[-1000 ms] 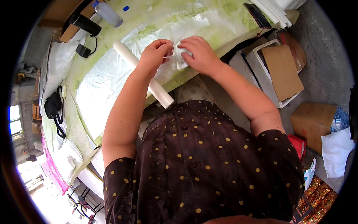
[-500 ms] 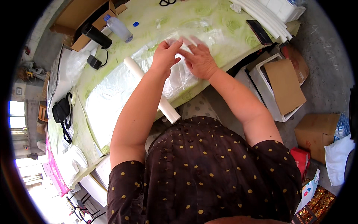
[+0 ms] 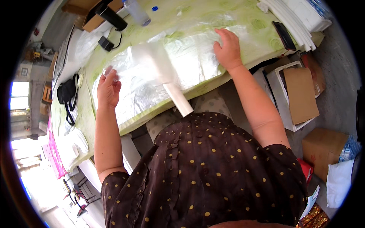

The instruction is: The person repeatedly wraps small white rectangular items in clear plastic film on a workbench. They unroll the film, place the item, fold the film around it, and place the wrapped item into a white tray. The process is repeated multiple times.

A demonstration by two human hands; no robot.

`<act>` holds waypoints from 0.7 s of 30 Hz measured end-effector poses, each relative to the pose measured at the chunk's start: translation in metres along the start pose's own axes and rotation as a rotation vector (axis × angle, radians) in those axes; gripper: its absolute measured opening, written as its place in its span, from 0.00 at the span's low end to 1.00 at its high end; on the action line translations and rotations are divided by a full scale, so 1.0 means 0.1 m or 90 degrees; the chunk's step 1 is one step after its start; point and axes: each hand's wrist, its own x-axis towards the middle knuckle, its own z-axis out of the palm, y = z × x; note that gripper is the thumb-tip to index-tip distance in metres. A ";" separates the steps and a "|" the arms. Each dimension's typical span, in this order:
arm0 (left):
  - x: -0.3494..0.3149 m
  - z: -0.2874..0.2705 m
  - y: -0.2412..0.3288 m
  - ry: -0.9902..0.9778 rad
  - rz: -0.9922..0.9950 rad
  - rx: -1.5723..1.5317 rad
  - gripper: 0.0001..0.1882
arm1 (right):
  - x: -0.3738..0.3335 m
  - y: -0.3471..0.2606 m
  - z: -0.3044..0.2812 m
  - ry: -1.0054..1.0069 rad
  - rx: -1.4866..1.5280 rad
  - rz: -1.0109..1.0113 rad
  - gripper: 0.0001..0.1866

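My left hand (image 3: 108, 91) is closed in a pinch at the left of the tablecloth, gripping the edge of a clear plastic film (image 3: 154, 62). The film is smeared by motion and stretches to the right, veiling the upper part of a white roll (image 3: 178, 99). That roll lies slanted over the table's near edge, its lower end by my waist. Over to the right, my right hand (image 3: 229, 50) hovers above shiny clear plastic sheeting (image 3: 197, 57), thumb and fingers apart, with nothing visible between them.
A black tumbler (image 3: 111, 17), a clear bottle (image 3: 137, 13) and a black adapter (image 3: 106, 43) stand at the back left. A phone (image 3: 284, 36) and white tubes (image 3: 291, 22) lie at the right. A foam box with cardboard (image 3: 302, 93) sits beside the table; a black bag (image 3: 68, 93) lies left.
My hands have parted from close together above the table. The left moved left and nearer with the film; the right moved right. The view has shifted, and film now covers the roll's upper part.
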 end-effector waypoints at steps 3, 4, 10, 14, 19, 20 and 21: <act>0.08 -0.66 -0.25 0.101 -0.054 0.140 0.18 | 0.01 -0.02 0.00 -0.043 -0.007 0.008 0.22; 0.12 -0.73 -0.32 0.127 -0.071 0.187 0.18 | 0.01 0.01 -0.01 -0.049 -0.015 0.006 0.21; 0.29 -0.94 -0.61 0.193 0.114 0.667 0.31 | 0.00 0.05 0.06 -0.058 -0.040 0.006 0.19; 0.09 -0.37 -0.63 0.206 0.533 0.817 0.35 | 0.01 0.08 0.04 -0.077 -0.065 0.012 0.18; -0.28 0.39 -0.88 -0.105 0.419 0.618 0.36 | 0.04 0.03 -0.04 -0.098 -0.064 -0.033 0.18; -0.29 0.41 -1.00 -0.103 0.412 0.610 0.37 | 0.05 0.03 -0.07 -0.105 -0.068 -0.069 0.18; -0.29 0.44 -1.12 -0.106 0.406 0.604 0.37 | 0.05 0.01 -0.11 -0.110 -0.074 -0.102 0.19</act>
